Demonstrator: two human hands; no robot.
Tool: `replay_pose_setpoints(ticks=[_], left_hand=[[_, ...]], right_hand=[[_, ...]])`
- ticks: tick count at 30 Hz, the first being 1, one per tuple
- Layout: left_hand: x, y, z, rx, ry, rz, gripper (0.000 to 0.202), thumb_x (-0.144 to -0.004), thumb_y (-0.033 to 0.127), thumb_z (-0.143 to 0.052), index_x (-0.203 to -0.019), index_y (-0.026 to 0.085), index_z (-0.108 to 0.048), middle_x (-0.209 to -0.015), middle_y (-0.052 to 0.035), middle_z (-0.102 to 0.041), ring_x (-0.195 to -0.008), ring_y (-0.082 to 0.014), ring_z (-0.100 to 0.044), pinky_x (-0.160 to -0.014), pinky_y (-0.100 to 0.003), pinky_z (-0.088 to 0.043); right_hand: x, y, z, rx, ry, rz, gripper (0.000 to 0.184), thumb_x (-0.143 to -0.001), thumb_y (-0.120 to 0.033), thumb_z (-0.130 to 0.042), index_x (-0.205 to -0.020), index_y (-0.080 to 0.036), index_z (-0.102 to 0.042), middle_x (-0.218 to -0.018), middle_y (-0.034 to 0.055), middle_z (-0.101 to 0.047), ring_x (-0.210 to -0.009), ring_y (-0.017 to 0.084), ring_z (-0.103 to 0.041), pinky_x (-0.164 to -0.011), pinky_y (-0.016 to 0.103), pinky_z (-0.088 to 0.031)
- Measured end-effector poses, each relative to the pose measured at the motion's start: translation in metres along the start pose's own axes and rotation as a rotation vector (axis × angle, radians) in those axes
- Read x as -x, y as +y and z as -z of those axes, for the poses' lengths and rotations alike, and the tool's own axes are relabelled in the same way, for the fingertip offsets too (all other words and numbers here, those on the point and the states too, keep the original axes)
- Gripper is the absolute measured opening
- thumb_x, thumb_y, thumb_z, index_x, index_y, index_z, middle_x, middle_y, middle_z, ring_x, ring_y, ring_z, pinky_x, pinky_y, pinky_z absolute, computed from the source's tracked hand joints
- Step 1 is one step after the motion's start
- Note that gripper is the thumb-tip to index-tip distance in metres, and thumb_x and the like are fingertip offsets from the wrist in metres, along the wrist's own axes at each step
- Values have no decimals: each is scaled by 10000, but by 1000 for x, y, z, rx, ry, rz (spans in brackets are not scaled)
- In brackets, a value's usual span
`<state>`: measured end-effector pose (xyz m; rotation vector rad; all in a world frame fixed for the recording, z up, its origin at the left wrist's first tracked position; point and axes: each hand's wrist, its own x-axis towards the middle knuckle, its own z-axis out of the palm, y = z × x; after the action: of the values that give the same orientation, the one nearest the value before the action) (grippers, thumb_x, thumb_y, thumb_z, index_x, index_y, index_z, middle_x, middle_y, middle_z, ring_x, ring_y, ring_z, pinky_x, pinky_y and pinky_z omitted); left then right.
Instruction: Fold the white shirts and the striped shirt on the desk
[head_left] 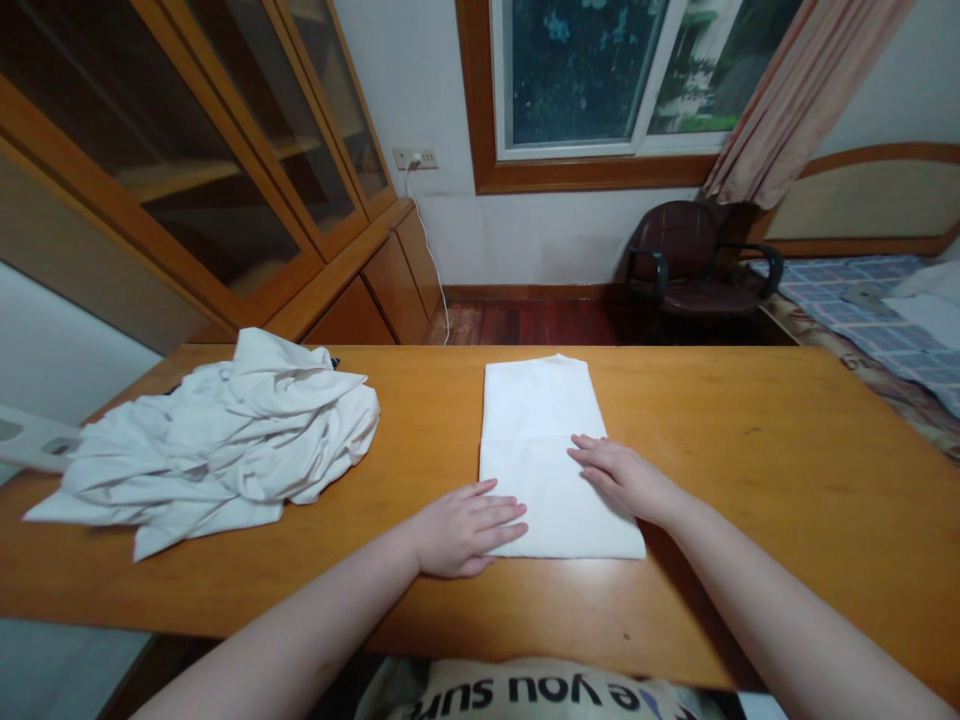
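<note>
A white cloth [540,410], folded into a flat upright rectangle, lies on the wooden table [750,450] in front of me. A crease runs across its middle. My left hand [469,530] rests palm down over its lower left edge, fingers stretched out and slightly apart. On the right edge, about halfway up, my right hand [619,475] lies flat with its fingers extended on the fabric. Neither hand grips anything. At the table's left sits a crumpled heap of white cloth [232,430], apart from both hands.
A white plastic object [34,440] shows at the far left beside the heap. Beyond the table are a glass-door cabinet [247,150], a brown armchair [690,260], a bed [885,300] and a window [585,75]. A white cable [431,245] hangs from a wall socket.
</note>
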<state>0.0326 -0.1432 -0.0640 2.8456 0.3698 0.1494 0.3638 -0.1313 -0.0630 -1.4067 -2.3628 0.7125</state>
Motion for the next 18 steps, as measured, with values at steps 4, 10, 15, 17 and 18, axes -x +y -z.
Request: replay_pose_setpoints(ticks=[4, 10, 15, 17, 18], left_hand=[[11, -24, 5, -104, 37, -15, 565, -844, 315, -460, -1397, 231, -379, -1388, -85, -484, -1298, -204, -418, -1134, -417, -219], [2, -55, 8, -226, 165, 128, 468, -896, 245, -431, -1363, 243, -437, -1364, -77, -513, -1296, -192, -422, -1127, -429, -229], [-30, -63, 2, -115, 139, 255, 372, -913, 292, -454, -1268, 246, -554, -1380, -77, -492, -1321, -225, -388, -1110, -443, -250], [-36, -68, 4, -17, 143, 342, 374, -887, 318, -504, -1243, 233, -580, -1384, -94, -482, -1302, -242, -415, -1086, -441, -291], [-38, -71, 5, 53, 155, 370, 368, -873, 308, -520, -1226, 231, -595, -1367, -93, -502, -1281, -236, -443, -1072, -424, -314]], right_hand=[[-5, 10, -6, -95, -26, -9, 377, -924, -276, -385, -1202, -200, -628, -1373, 80, -493, -1306, 203, -407, -1094, 415, -318], [-6, 13, -6, -146, -29, -26, 374, -908, -249, -395, -1191, -200, -634, -1373, 74, -494, -1308, 206, -404, -1090, 422, -322], [-7, 7, -4, -169, 7, -75, 343, -879, -253, -448, -1151, -213, -655, -1347, 70, -526, -1266, 215, -455, -1075, 418, -328], [-10, 7, 0, -206, -5, -115, 323, -867, -273, -474, -1120, -221, -668, -1328, 65, -547, -1212, 218, -507, -1051, 406, -353], [-12, 7, 2, -235, -13, -139, 319, -862, -287, -485, -1115, -223, -669, -1312, 64, -561, -1187, 218, -526, -1040, 400, -362]])
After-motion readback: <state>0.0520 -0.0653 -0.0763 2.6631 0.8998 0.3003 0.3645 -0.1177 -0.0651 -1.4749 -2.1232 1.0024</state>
